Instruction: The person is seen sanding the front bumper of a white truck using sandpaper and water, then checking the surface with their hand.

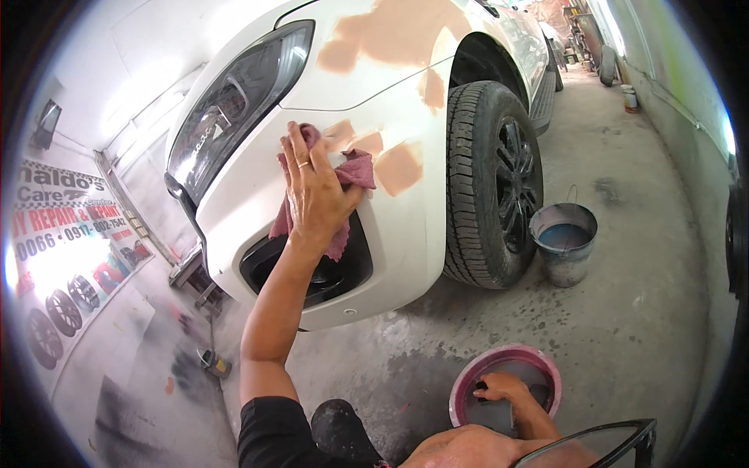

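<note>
My left hand (316,191) presses a damp-looking pink cloth (355,168) against the white front bumper (398,249) of a vehicle, beside tan filler patches (398,168) and just right of the headlight (238,101). Its fingers are curled over the cloth. My right hand (503,388) is lowered into a pink round basin (505,351) of grey water on the floor, its fingers closed around a small dark object (490,394) that is partly hidden and too unclear to name.
A bucket of bluish-grey water (564,256) stands beside the front tire (476,187). A walled passage runs along the vehicle's right, with a small pail (629,100) and leaning tire (607,66). A banner wall (78,249) and yellow-grey container (215,363) are on the left.
</note>
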`<control>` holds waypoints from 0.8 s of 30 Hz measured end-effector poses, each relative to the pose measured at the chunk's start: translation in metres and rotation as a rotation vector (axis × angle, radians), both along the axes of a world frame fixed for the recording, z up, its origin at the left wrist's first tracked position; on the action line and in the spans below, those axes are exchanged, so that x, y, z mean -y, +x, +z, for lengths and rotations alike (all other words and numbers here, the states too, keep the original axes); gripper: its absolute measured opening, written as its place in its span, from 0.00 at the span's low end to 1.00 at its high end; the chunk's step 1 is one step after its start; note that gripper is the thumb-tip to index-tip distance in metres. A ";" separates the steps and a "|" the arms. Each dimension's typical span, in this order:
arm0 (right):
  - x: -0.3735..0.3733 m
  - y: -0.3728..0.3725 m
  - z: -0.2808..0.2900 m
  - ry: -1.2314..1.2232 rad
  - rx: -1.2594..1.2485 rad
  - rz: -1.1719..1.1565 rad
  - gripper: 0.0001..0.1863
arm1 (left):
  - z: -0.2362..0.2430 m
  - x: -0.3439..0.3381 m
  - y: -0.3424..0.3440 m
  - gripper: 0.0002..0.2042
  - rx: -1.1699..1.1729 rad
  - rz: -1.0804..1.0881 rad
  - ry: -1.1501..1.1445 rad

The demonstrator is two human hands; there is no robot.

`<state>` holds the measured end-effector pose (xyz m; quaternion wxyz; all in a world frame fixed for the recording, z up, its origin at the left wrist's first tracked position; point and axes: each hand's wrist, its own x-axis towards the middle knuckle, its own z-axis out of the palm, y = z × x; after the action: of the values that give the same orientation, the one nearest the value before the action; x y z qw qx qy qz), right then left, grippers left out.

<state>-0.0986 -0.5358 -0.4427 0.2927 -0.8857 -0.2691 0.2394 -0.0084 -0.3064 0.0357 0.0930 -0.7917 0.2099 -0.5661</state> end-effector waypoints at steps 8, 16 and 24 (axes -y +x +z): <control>0.009 0.000 0.010 0.042 -0.060 0.008 0.33 | -0.005 0.010 0.000 0.35 -0.017 0.106 0.069; 0.010 0.005 0.002 0.142 0.065 -0.114 0.31 | -0.029 0.002 -0.025 0.09 -0.100 -0.523 -0.012; 0.010 0.004 -0.005 0.167 0.228 -0.217 0.24 | -0.251 0.059 -0.119 0.25 -1.022 -0.669 -0.548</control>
<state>-0.0949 -0.5462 -0.4476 0.3570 -0.9036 -0.2225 0.0815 -0.1273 -0.3656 -0.2152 -0.4032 -0.8476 0.3103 -0.1509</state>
